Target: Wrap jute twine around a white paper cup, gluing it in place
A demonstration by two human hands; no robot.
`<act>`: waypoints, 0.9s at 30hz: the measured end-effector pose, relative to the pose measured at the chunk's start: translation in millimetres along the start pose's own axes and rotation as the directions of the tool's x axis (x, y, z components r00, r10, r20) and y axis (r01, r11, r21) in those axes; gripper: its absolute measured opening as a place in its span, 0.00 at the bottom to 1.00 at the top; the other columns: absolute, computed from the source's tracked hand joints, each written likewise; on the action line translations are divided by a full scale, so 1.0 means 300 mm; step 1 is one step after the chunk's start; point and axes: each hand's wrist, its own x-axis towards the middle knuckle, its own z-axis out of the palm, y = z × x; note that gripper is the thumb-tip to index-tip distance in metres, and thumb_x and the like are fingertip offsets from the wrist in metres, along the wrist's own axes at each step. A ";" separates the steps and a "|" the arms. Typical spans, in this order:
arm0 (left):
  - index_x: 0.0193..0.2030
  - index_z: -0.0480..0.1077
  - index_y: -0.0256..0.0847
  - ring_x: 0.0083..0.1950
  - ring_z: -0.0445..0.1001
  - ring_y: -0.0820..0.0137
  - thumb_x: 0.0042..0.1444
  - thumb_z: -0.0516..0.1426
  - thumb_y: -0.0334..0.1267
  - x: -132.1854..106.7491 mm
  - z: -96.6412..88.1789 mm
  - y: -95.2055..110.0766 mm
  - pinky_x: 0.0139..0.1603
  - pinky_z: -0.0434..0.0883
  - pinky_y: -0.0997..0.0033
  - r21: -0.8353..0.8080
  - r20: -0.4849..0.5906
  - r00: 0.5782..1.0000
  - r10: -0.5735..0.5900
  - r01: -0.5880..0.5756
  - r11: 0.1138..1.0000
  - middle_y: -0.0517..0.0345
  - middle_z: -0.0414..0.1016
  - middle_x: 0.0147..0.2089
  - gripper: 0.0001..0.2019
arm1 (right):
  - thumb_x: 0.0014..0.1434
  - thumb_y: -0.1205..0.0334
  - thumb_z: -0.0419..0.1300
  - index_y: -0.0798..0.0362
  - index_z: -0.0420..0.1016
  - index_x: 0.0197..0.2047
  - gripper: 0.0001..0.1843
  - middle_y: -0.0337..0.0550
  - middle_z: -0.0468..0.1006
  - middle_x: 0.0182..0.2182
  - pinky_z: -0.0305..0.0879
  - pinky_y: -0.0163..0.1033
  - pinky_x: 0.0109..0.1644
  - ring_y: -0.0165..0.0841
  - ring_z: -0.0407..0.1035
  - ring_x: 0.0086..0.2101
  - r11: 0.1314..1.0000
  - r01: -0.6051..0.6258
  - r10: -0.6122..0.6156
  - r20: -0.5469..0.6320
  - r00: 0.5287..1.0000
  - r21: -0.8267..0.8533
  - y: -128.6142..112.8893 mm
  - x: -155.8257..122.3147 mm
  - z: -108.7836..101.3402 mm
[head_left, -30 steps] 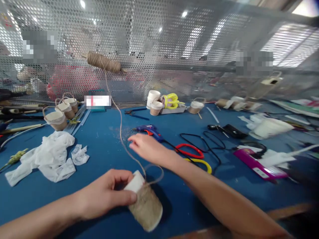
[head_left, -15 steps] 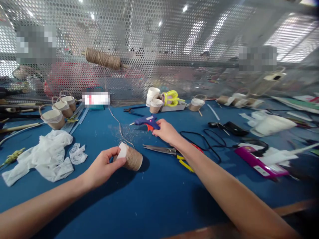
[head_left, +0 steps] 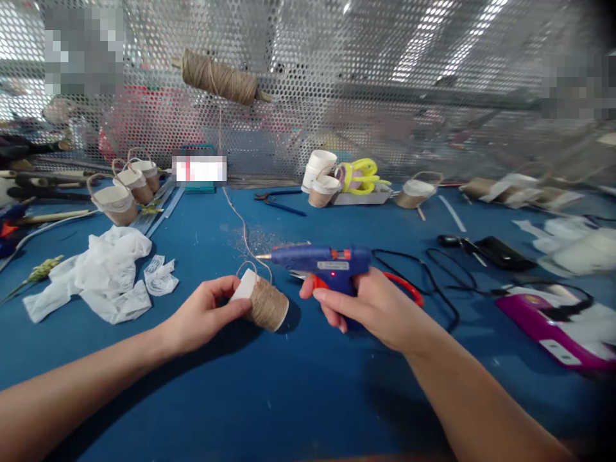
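My left hand (head_left: 205, 314) grips a small paper cup wrapped in brown twine (head_left: 264, 303), lying on its side on the blue table (head_left: 298, 398). A strand of twine (head_left: 235, 212) runs from the cup up to a twine spool (head_left: 219, 78) hung on the perforated metal screen. My right hand (head_left: 373, 305) is closed round the handle of a blue glue gun (head_left: 320, 260) with an orange trigger. The gun's metal nozzle points left and sits just above the cup.
Red-handled scissors (head_left: 404, 289) and a black cord (head_left: 433, 276) lie behind my right hand. White cloth (head_left: 103, 273) lies at left, near finished twine cups with handles (head_left: 115, 202). More cups (head_left: 322, 179) stand by the screen. A magenta box (head_left: 553, 327) is at right.
My right hand has taken the glue gun off the table and brought it toward me, nozzle over the cup. The left hand keeps holding the cup.
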 end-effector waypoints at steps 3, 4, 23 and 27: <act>0.28 0.65 0.36 0.30 0.64 0.73 0.51 0.57 0.42 0.003 -0.003 0.001 0.34 0.62 0.73 0.000 0.003 1.000 -0.004 0.004 1.000 0.60 0.67 0.28 0.10 | 0.51 0.55 0.57 0.52 0.69 0.29 0.09 0.32 0.64 0.13 0.59 0.32 0.18 0.26 0.59 0.15 0.994 -0.055 0.054 -0.015 0.998 -0.096 -0.002 -0.009 -0.010; 0.28 0.64 0.36 0.30 0.64 0.73 0.51 0.56 0.42 0.004 -0.004 0.001 0.34 0.62 0.73 0.011 0.005 1.000 -0.003 0.003 1.000 0.60 0.66 0.27 0.10 | 0.51 0.53 0.57 0.52 0.68 0.28 0.10 0.32 0.63 0.12 0.59 0.32 0.18 0.26 0.59 0.14 0.989 -0.068 0.066 -0.022 0.998 -0.130 -0.002 -0.012 -0.014; 0.58 0.55 0.40 0.47 0.68 0.65 0.58 0.50 0.34 0.009 -0.038 0.031 0.45 0.64 0.68 0.177 0.159 0.987 0.036 -0.064 0.982 0.50 0.69 0.50 0.21 | 0.54 0.48 0.53 0.50 0.69 0.28 0.14 0.33 0.63 0.10 0.61 0.35 0.18 0.28 0.61 0.13 0.959 0.004 -0.012 -0.029 1.000 -0.284 0.043 -0.028 -0.043; 0.54 0.55 0.38 0.39 0.69 0.68 0.57 0.50 0.34 0.009 -0.035 0.034 0.40 0.65 0.70 0.188 0.141 0.990 0.026 -0.052 0.981 0.53 0.71 0.40 0.17 | 0.53 0.50 0.54 0.49 0.66 0.23 0.13 0.33 0.64 0.10 0.60 0.34 0.18 0.27 0.61 0.12 0.946 0.040 -0.052 -0.030 0.998 -0.321 0.030 -0.038 -0.026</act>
